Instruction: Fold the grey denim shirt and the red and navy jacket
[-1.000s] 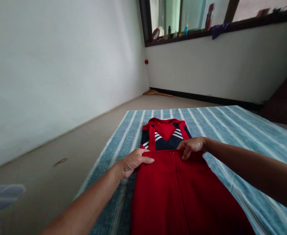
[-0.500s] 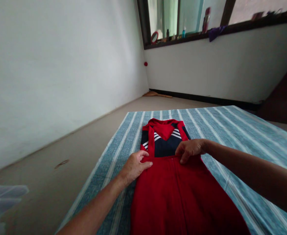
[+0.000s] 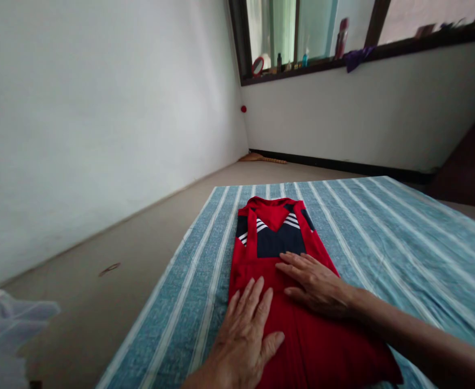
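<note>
A red garment [image 3: 280, 324] with a dark navy chest panel and white stripes lies folded into a long narrow shape, its collar at the far end. My left hand [image 3: 248, 324] rests flat on its lower left part, fingers apart. Across the middle, just below the navy panel, my right hand [image 3: 316, 283] lies with fingers stretched out to the left. Neither hand grips the cloth. Under the garment is a blue and white striped sheet [image 3: 189, 286]. The near end of the garment is partly covered by my hands and forearms.
Beyond the sheet's left edge is bare floor, with a thin loop [image 3: 109, 269] on it and a whitish translucent thing [image 3: 14, 335] at lower left. A broom-like object [image 3: 262, 158] lies by the far wall. Small bottles and a round mirror [image 3: 257, 65] stand on the window sill.
Both hands have let go of the garment's fabric near the navy panel and flattened out. The left has come nearer to me; the right has also slid nearer.
</note>
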A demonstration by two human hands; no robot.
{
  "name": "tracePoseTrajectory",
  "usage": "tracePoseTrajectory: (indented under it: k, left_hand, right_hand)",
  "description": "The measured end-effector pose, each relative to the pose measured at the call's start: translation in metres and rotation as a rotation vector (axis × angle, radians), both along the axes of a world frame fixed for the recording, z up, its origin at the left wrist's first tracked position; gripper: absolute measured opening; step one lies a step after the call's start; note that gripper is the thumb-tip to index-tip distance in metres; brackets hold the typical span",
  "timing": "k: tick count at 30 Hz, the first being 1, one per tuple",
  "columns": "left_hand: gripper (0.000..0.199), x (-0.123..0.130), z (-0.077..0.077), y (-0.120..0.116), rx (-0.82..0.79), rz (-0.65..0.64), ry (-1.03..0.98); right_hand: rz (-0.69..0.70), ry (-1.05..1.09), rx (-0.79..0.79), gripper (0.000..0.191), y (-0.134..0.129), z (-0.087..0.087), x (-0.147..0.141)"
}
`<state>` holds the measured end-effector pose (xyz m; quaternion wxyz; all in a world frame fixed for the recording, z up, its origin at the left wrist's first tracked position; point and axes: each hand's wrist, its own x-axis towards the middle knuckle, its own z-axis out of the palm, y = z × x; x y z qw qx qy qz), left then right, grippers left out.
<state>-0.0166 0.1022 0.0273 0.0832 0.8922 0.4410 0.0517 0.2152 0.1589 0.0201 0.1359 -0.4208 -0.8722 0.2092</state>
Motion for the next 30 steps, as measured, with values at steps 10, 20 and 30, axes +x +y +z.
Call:
tracePoseTrajectory:
  k: [10, 20, 30]
  left_hand:
    - [0.062, 0.002, -0.020, -0.003, -0.017, 0.051, 0.029]
    - [0.060, 0.004, 0.014, -0.003, -0.075, 0.148, -0.037]
    - [0.041, -0.033, -0.003, 0.036, -0.261, 0.676, -0.724]
  right_hand:
    - [-0.015, -0.012, -0.030, 0.059, 0.003, -0.018, 0.001]
    - [-0.382, 0.324, 0.238, 0.034, -0.038, -0.010, 0.033]
    - [-0.714, 0.529, -0.010, 0.028, -0.084, -0.020, 0.043]
